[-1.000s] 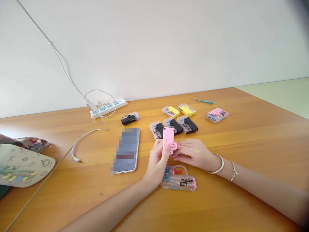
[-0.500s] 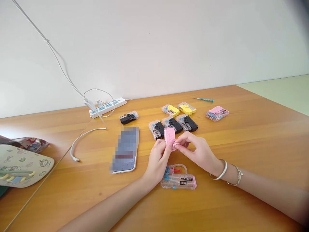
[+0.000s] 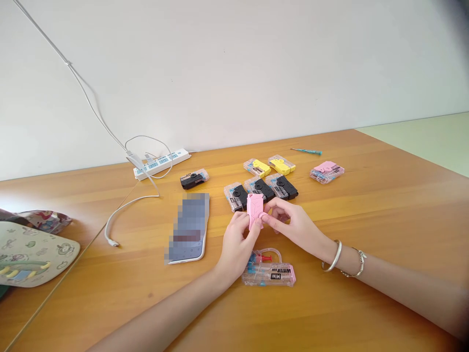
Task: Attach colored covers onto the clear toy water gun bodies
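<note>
A pink plastic shell piece (image 3: 254, 209) of a mini water gun stands upright between both my hands above the wooden table (image 3: 366, 303). My left hand (image 3: 236, 244) grips its lower edge with fingers closed. My right hand (image 3: 293, 225) pinches a small round pink part (image 3: 264, 217) against the shell's right side. Just below my hands lies a clear water gun body (image 3: 269, 269) labelled "MINI WATER GUN", with blue and red inner parts showing.
Beyond my hands lie several small water guns: black ones (image 3: 261, 189), yellow ones (image 3: 270, 166), a lone black one (image 3: 194, 179) and a pink one (image 3: 327, 172). A teal screwdriver (image 3: 307, 151), a phone (image 3: 187, 227), a power strip (image 3: 161, 164) with cable (image 3: 120, 215) and a patterned bag (image 3: 32, 244) are around.
My right hand has lifted off the table and come to the pink shell's side, where it now pinches the round part. The shell has dropped slightly and stays in my left hand.
</note>
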A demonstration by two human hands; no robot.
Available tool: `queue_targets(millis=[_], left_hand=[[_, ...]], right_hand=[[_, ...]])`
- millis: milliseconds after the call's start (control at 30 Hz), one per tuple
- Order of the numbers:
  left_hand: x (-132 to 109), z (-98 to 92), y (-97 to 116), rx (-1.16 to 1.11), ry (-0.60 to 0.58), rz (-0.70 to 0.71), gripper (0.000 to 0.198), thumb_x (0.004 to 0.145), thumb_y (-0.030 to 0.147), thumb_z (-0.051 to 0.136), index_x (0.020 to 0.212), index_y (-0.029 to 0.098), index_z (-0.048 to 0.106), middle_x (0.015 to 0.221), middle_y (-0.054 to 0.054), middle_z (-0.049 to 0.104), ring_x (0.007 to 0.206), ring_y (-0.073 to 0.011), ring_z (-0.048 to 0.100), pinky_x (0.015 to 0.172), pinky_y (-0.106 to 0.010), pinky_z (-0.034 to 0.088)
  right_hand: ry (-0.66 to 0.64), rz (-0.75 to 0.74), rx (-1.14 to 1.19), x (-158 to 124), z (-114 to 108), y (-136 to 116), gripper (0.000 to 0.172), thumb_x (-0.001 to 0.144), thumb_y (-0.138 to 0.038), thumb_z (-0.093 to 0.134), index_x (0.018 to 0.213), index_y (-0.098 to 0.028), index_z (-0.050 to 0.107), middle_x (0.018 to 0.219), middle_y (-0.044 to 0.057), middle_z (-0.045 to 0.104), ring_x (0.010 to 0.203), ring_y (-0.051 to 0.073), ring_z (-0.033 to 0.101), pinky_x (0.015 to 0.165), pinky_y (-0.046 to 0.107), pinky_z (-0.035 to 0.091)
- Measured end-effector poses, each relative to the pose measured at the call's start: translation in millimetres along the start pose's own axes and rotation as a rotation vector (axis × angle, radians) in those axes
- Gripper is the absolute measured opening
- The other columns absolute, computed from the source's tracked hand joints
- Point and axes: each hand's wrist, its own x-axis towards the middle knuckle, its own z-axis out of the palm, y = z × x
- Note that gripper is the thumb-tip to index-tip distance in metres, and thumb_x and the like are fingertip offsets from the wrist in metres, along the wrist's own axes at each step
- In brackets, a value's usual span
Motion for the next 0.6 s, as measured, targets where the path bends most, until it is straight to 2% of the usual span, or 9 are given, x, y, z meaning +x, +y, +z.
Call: queue_targets(millis=[100, 333, 500, 600], left_hand=[[0.9, 0.8, -1.0, 0.019, 0.009, 0.006, 0.032, 0.089, 0.035, 0.041, 0.067, 0.018, 0.056, 0.07, -0.001, 0.055, 0.075, -0.0172, 0.049, 0.066, -0.027, 0.04], [1.9, 0.8, -0.9, 0.037, 0.017, 0.03, 0.031, 0.087, 0.031, 0.045, 0.061, 0.019, 0.056, 0.066, -0.001, 0.056, 0.077, -0.0175, 0.048, 0.069, -0.027, 0.04], [0.4, -0.5, -1.0, 0.052, 0.014, 0.021, 0.031, 0.087, 0.031, 0.045, 0.061, 0.02, 0.058, 0.069, -0.001, 0.06, 0.082, -0.0187, 0.049, 0.073, -0.029, 0.041], [-0.3, -0.6, -0.6, 0.082, 0.015, 0.026, 0.032, 0.087, 0.031, 0.044, 0.06, 0.02, 0.058, 0.069, -0.001, 0.061, 0.083, -0.0189, 0.049, 0.073, -0.029, 0.042]], right_hand=[[-0.033, -0.015, 0.052, 1.6, -1.0, 1.2, 0.021, 0.085, -0.041, 0.052, 0.083, -0.02, 0.055, 0.06, -0.004, 0.055, 0.053, 0.011, 0.051, 0.051, 0.024, 0.042], [0.007, 0.004, 0.132, 0.4, 1.9, 4.3, 0.022, 0.082, -0.04, 0.056, 0.077, -0.019, 0.056, 0.052, -0.007, 0.044, 0.045, 0.008, 0.041, 0.042, 0.021, 0.036], [-0.046, 0.074, 0.274, 0.7, 3.4, 4.8, 0.024, 0.081, -0.041, 0.057, 0.074, -0.019, 0.051, 0.06, -0.004, 0.055, 0.044, 0.006, 0.039, 0.039, 0.02, 0.034], [-0.058, 0.111, 0.328, 0.2, 3.9, 3.8, 0.025, 0.08, -0.041, 0.058, 0.073, -0.019, 0.05, 0.058, -0.005, 0.052, 0.044, 0.006, 0.038, 0.039, 0.019, 0.032]])
